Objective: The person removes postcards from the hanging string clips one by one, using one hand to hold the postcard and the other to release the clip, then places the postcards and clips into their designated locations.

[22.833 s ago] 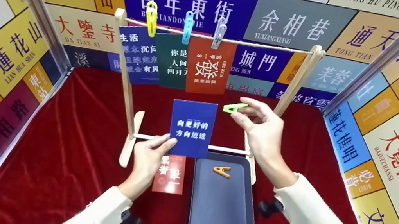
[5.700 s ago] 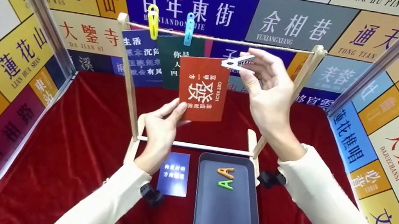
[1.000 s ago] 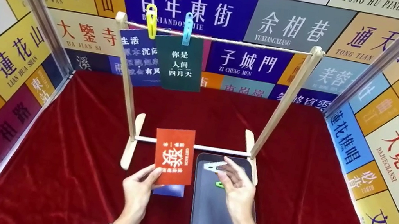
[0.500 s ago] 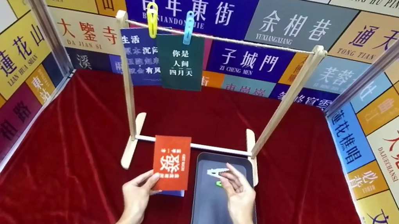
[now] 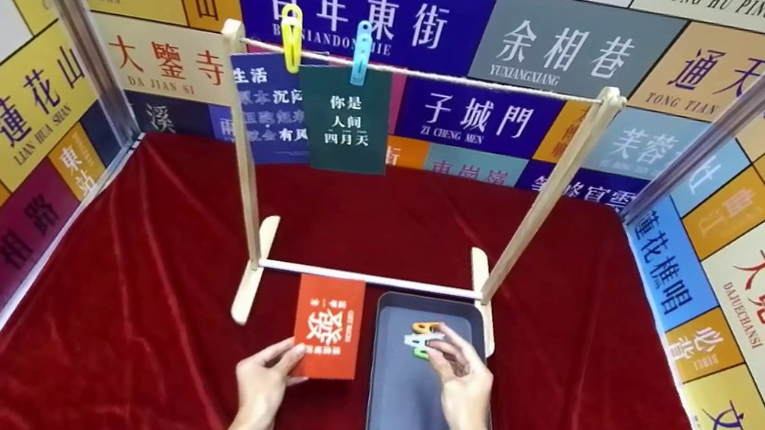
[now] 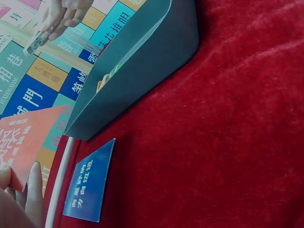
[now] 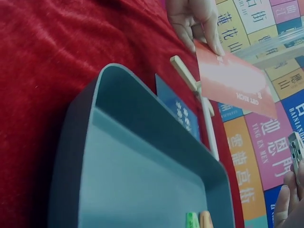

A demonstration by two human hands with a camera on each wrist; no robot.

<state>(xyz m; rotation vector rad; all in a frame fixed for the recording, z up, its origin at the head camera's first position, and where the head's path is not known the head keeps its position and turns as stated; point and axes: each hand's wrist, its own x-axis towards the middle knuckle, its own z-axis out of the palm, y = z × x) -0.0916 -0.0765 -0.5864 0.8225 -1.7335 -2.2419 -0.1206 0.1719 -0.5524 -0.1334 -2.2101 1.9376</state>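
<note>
My left hand [image 5: 262,387] pinches the lower left corner of a red card [image 5: 327,328] with white lettering. Beneath it, hidden in the head view, a blue card [image 6: 89,183] lies on the cloth in the left wrist view. Over the dark grey tray [image 5: 388,428], my right hand [image 5: 464,387] pinches a white clothespin [image 5: 418,340] between thumb and fingers. Head-on, that clothespin appears between an orange clothespin [image 5: 425,326] and a green clothespin [image 5: 421,353], which lie in the tray.
A wooden rack [image 5: 562,189] stands behind, with a rope [image 5: 493,86] across its top. From the rope hang a blue card [image 5: 273,134] under a yellow clothespin [image 5: 291,38] and a dark green card [image 5: 347,149] under a light blue clothespin [image 5: 361,52]. Red cloth [image 5: 108,326] covers the table.
Over the last second the red card has come down over the blue one, and the white clothespin has sunk towards the tray. Earlier, the red card hung on the rope under that clothespin.
</note>
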